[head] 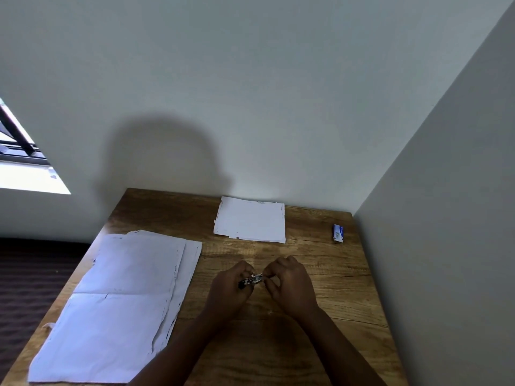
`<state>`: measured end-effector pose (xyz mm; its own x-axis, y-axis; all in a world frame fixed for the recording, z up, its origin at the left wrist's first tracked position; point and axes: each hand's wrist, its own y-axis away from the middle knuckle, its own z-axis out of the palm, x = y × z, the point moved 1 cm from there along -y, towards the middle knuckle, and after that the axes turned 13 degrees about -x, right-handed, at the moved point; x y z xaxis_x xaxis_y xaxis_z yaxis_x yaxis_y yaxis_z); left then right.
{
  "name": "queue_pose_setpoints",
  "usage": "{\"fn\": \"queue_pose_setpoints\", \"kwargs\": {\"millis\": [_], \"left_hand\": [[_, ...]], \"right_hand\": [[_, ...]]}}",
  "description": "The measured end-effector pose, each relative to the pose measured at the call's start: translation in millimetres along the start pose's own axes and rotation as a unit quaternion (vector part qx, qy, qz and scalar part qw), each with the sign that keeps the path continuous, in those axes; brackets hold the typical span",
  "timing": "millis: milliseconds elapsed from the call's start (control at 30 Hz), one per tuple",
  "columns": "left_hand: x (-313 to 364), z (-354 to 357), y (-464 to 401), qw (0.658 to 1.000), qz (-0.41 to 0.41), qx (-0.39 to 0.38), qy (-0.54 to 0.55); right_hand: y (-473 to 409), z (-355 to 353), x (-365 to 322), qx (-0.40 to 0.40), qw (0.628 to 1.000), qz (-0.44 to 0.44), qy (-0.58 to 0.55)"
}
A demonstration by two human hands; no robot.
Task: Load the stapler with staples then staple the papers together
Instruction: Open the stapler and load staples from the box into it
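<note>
A small black and silver stapler (250, 281) is held just above the middle of the wooden table (334, 296). My left hand (230, 288) grips its left end. My right hand (289, 285) pinches its right end with fingertips; whether it also holds staples is too small to tell. A large stack of white papers (119, 302) lies on the table's left side. A smaller stack of white sheets (250, 220) rests at the back centre. A small blue and white staple box (338, 232) lies at the back right.
The table stands in a corner, with a wall behind it and another wall (446, 218) along its right edge. A window (25, 162) is at the far left. Dark floor (33, 274) lies beyond the table's left edge.
</note>
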<state>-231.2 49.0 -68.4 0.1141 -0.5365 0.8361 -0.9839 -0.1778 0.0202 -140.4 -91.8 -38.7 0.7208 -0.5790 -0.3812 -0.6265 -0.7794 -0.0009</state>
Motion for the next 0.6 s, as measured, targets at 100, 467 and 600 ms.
{"fn": "queue_pose_setpoints", "kwargs": {"millis": [100, 467, 600], "left_hand": [[-1.2, -0.1, -0.1, 1.0, -0.003, 0.005, -0.002], [-1.2, 4.8, 0.1, 1.0, 0.016, -0.011, -0.019], [1.3, 3.0, 0.1, 1.0, 0.024, -0.006, -0.016]], "right_hand": [[2.1, 3.2, -2.2, 0.005, 0.998, -0.014, 0.053], [-5.9, 6.2, -18.3, -0.021, 0.992, 0.121, 0.029], [-7.5, 2.4, -23.4, -0.008, 0.99, 0.138, -0.037]]}}
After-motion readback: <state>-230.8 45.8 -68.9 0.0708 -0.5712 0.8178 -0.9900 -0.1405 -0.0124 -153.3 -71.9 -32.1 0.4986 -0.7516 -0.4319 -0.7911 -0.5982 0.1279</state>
